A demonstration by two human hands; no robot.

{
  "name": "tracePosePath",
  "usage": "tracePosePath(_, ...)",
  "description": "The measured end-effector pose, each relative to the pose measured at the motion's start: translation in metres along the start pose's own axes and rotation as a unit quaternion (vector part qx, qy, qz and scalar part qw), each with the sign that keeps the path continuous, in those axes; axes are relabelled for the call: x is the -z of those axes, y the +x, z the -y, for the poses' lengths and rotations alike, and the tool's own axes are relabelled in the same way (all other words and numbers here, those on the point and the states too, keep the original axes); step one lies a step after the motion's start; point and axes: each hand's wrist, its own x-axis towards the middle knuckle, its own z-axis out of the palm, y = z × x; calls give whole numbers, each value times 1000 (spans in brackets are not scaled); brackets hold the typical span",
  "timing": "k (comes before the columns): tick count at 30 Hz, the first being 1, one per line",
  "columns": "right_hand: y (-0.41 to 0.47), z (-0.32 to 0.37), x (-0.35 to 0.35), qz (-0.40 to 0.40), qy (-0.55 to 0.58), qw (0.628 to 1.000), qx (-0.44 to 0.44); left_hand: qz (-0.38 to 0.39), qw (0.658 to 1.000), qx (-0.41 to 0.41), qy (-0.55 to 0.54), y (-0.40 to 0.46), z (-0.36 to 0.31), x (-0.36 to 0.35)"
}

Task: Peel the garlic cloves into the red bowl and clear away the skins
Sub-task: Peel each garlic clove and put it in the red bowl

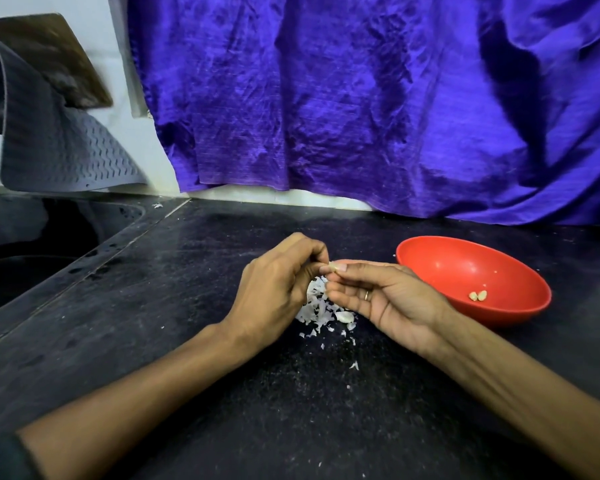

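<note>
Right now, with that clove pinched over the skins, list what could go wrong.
1. Both hands, left hand and right hand, pinch the small clove above the skin pile, not over the red bowl; if it slips it likely lands among the skins.
2. An unpeeled clove lies in that pile and could be swept away with it.
3. Loose flakes are already scattered on the counter; more may spread.

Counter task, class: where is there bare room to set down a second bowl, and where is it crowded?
Free: dark counter between sink and left hand; also the strip behind both hands, below the purple cloth. Crowded: garlic skins under the hands, red bowl beside the right hand.
</note>
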Motion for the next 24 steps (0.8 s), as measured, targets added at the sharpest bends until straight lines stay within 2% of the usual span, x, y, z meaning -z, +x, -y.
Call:
tracePosePath(8, 5, 3, 1, -43, 46, 998, -13, 7, 999, -29, 18, -1, -4, 0)
tracePosePath(11, 5, 5, 1, -34, 50, 998, -15, -16, 1000, 5, 3, 0, -3, 0)
tracePosePath(13, 4, 5, 1, -21, 39, 999, -11, -20, 999, 36, -12, 2, -2, 1)
tracePosePath(20, 4, 5, 4, -12, -32, 999, 41, 1, 999, 46, 13, 3, -1, 0)
tracePosePath(24, 3, 6, 6, -13, -77, 994, 79, -6, 994, 98, -52, 5, -4, 0)
